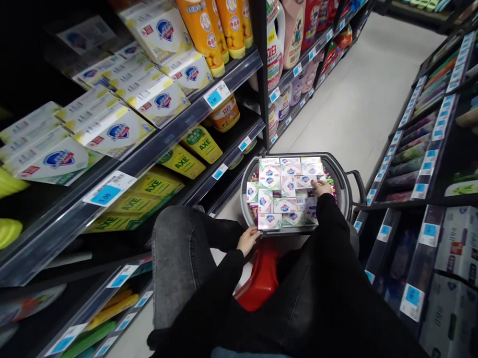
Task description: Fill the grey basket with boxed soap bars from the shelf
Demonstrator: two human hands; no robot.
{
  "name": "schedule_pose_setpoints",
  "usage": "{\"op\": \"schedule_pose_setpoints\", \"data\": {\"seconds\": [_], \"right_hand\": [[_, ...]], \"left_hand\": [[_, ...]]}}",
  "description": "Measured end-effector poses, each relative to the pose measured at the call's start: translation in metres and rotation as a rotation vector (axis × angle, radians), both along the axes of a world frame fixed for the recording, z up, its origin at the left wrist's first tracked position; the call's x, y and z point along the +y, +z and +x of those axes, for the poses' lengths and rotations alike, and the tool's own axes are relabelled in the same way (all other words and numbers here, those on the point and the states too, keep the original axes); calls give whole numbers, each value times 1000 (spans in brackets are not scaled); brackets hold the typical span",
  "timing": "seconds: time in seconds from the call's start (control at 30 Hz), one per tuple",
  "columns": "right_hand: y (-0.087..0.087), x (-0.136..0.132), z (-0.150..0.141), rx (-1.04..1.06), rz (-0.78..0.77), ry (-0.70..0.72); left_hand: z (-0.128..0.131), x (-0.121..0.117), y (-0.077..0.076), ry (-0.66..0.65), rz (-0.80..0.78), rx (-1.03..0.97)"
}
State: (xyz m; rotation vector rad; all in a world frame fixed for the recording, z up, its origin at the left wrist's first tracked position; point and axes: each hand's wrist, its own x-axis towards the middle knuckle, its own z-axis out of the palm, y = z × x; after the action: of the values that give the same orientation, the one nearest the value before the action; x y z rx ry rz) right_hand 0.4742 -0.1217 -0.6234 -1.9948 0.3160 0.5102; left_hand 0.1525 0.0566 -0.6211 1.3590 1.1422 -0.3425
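Note:
In front of my knees stands a grey basket (244, 171) full of small white and pink boxed soap bars (285, 205), laid in rows with several stacked on top. My left hand (248, 240) is at the basket's near left rim, its fingertips stretched out to the corner of the nearest soap box (270, 221). Further right, my right hand (321, 188) reaches over the basket, with its fingers closed on the end of a soap box (304, 182) in the upper layer. Part of that hand's grip is hidden by the hand itself.
On the left, a shelf (174, 116) holds white soap packs (120, 132) and orange bottles (204, 31), with yellow AXE bottles (183, 162) below. A red stool (262, 277) shows between my legs. Racks with price tags (413, 295) line the right. The aisle floor (360, 70) runs ahead.

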Motion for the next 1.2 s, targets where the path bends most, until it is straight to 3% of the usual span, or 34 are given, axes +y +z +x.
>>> {"op": "schedule_pose_setpoints", "data": {"seconds": [0.2, 0.3, 0.43, 0.6, 0.73, 0.83, 0.93, 1.0, 1.1, 1.2], "right_hand": [[10, 8, -15, -114, -220, 4], [18, 12, -24, -187, -217, 67], [25, 16, -32, -204, -179, 50], [25, 17, -32, -218, -281, 118], [26, 15, -37, -240, -308, 180], [26, 10, -41, -252, -307, 252], [23, 4, -35, -188, -449, 290], [25, 0, -33, -190, -532, 342], [36, -8, -44, -270, -551, 398], [50, -15, -68, -218, -478, 463]], "left_hand": [[2, -3, 5, 17, -2, 7], [3, -5, 8, 17, -2, 3], [2, -5, 16, 7, 5, -3], [4, -7, 23, -23, 26, -6], [5, -9, 40, 3, 158, 2], [6, 5, 79, 57, 324, -94], [6, 45, 150, 50, 543, -407], [4, 89, 210, 99, 812, -572], [-3, 176, 293, 248, 1197, -540], [2, 267, 344, 332, 1343, -376]]}}
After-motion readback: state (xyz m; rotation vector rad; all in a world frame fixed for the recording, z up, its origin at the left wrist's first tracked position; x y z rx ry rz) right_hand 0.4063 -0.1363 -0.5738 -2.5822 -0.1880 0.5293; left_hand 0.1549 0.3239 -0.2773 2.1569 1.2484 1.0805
